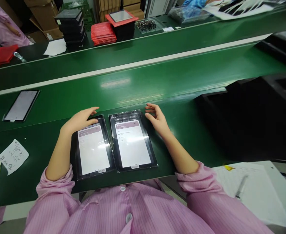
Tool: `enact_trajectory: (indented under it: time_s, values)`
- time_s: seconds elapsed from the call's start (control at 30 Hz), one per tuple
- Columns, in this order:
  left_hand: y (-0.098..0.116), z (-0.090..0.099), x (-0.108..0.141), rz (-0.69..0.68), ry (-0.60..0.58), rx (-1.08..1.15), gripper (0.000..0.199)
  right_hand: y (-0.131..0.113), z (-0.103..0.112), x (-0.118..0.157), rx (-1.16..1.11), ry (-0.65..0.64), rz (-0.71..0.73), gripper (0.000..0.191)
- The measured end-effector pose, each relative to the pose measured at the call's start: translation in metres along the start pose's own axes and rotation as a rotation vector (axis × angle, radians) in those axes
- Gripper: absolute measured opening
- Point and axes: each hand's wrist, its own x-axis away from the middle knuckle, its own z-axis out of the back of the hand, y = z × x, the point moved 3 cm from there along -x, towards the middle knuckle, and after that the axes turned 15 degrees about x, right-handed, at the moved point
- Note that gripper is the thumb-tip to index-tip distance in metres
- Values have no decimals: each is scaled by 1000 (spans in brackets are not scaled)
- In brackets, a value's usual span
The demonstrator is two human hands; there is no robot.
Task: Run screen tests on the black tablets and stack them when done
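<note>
on the tabletop [187, 128], the first tablet [94, 151] lies partly under the left hand [82, 121]; the second tablet [133, 144] lies right of it, just left of the right hand [157, 122]. well left of the left hand is a third tablet [21, 105], with a paper slip [13, 156] nearer the body. right of the right hand, a pen [241, 187] lies on papers [257, 198].

I can't read the handwriting on the note [13, 156] at left; it's too small. The far-left person [7, 27] is cut off by my view's edge, as are the black trays [260, 120] at right.
</note>
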Motion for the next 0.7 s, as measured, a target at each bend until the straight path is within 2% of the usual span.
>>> enact_trajectory:
  time_s: [0.07,0.13,0.23,0.4,0.5,0.6,0.7]
  values:
    - [7,-10,11,-54,-162,-44,88,-6,-2,10,53,-97,41,69]
    - [9,-18,21,-52,-248,-131,104,-11,-6,23,105,-191,93,85]
    - [8,-27,29,-33,-287,-189,113,-15,-10,41,146,-262,181,97]
    - [8,-38,27,-36,-259,-227,122,-14,-11,49,128,-285,205,99]
    - [11,-37,26,-18,-230,-224,117,-9,-10,47,39,-245,155,92]
    - [14,-32,25,-23,-233,-145,105,3,-8,46,-46,-168,26,67]
    - [16,-32,23,-58,-232,-106,86,11,-5,48,-30,-108,-73,44]
